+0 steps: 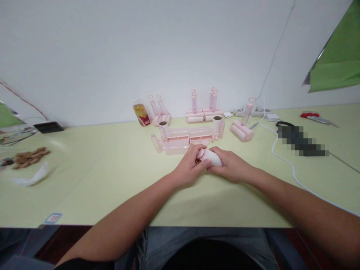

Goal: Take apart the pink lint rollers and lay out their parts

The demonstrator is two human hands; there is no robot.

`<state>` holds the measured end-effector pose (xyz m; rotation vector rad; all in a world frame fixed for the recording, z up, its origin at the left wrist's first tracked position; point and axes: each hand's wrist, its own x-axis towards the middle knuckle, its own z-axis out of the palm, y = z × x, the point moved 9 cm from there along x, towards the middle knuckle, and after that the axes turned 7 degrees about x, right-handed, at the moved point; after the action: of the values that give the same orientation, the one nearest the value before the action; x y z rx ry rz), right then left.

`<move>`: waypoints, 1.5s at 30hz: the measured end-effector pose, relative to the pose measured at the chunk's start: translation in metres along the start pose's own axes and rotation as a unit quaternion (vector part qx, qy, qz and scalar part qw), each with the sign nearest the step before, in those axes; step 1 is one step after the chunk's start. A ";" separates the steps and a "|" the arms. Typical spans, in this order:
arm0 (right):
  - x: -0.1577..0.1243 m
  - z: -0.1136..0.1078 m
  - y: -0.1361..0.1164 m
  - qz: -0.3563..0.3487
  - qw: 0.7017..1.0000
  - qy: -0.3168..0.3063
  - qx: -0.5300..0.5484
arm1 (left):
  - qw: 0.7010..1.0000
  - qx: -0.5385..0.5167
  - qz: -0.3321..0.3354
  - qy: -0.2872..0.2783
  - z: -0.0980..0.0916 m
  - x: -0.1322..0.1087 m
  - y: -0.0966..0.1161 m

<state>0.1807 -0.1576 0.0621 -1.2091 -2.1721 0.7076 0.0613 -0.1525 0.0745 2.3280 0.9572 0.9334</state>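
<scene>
Above the near part of the table, my two hands meet around a white lint roller roll (213, 158) with a pink end piece. My left hand (189, 167) is closed around its left end, by the pink piece. On the right end, my right hand (233, 165) grips the white roll. Fingers hide part of it. Just beyond lie open pink covers (177, 139), side by side. A white roll (216, 123) and a pink handle (221, 129) stand at their right. Another roll (164, 129) and a handle (156, 143) are at their left.
Assembled pink lint rollers (195, 116) stand along the wall, another (242, 130) nearer on the right. A drink bottle (142, 113) stands left of them. A white cable (284, 158) crosses the right side, near red-handled scissors (317, 118). A dark phone-like object (48, 127) lies far left.
</scene>
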 end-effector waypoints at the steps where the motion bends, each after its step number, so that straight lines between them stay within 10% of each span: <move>1: 0.000 0.000 0.001 0.002 1.000 0.000 0.000 | 1.000 0.004 0.003 0.002 0.000 0.000 0.001; 16: 0.000 -0.001 0.005 0.005 1.000 0.012 -0.010 | 0.999 0.019 0.023 0.030 -0.002 -0.001 0.006; 31: 0.002 -0.006 0.007 -0.019 0.999 0.045 -0.005 | 0.989 -0.095 -0.104 0.037 0.005 -0.006 -0.034; 45: 0.003 -0.003 0.031 0.042 0.998 0.049 -0.007 | 0.983 0.152 -0.102 0.018 -0.022 0.002 -0.046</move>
<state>0.1994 -0.1397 0.0436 -1.3212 -2.0594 0.6543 0.0264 -0.1174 0.0621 2.4018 1.4102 0.7946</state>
